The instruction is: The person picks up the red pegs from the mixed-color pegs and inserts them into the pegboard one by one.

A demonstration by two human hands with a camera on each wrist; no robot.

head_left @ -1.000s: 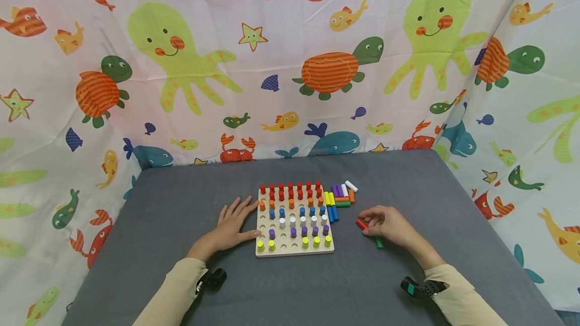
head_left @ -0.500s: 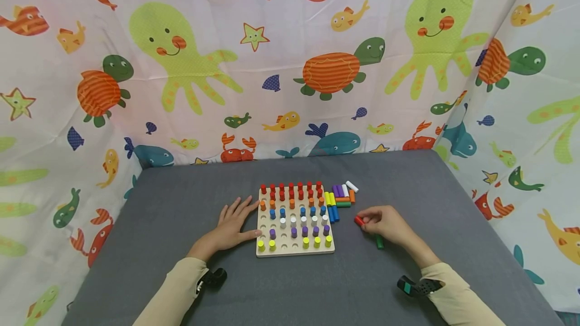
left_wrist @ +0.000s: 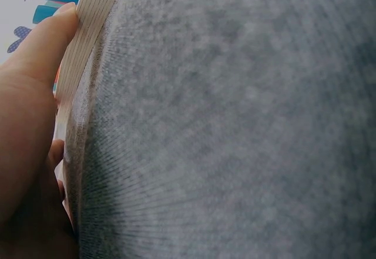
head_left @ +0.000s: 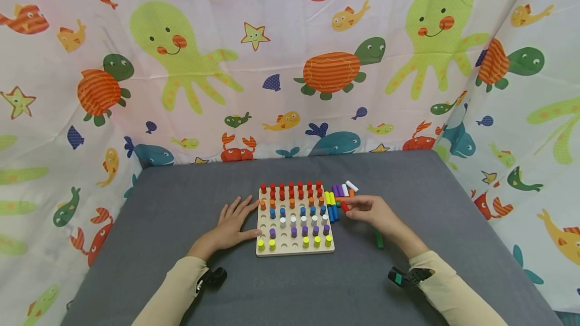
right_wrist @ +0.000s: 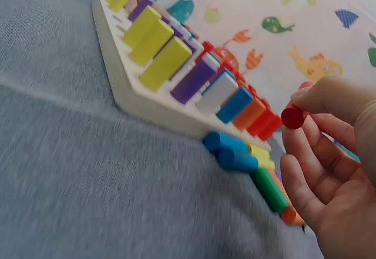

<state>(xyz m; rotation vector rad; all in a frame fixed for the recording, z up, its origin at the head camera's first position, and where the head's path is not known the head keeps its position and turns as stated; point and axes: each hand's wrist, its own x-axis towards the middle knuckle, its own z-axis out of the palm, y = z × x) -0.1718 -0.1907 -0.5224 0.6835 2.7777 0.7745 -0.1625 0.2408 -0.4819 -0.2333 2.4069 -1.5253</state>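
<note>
A wooden pegboard point(head_left: 294, 252) bears rows of red, orange, blue, white, purple and yellow pegs, with some bare holes at its left and front. My left hand point(head_left: 232, 225) lies with spread fingers against the board's left edge; in the left wrist view its thumb point(left_wrist: 50, 39) touches the wooden side. Between thumb and fingers, my right hand point(head_left: 378, 215) pinches a red peg point(right_wrist: 293, 117). That hand is just right of the board, over the loose pegs, and partly covers them in the head view.
Beside the board's right edge lie loose pegs: yellow point(head_left: 330, 198), blue point(head_left: 333, 214), purple point(head_left: 337, 191), white point(head_left: 351, 185), orange and green. Another green peg point(head_left: 379, 239) lies apart, near my right forearm. A patterned curtain point(head_left: 281, 54) hangs behind the grey table point(head_left: 204, 185).
My right hand picked up the red peg near the separate green one and carried it left and away from me, toward the board. My left hand stays in place.
</note>
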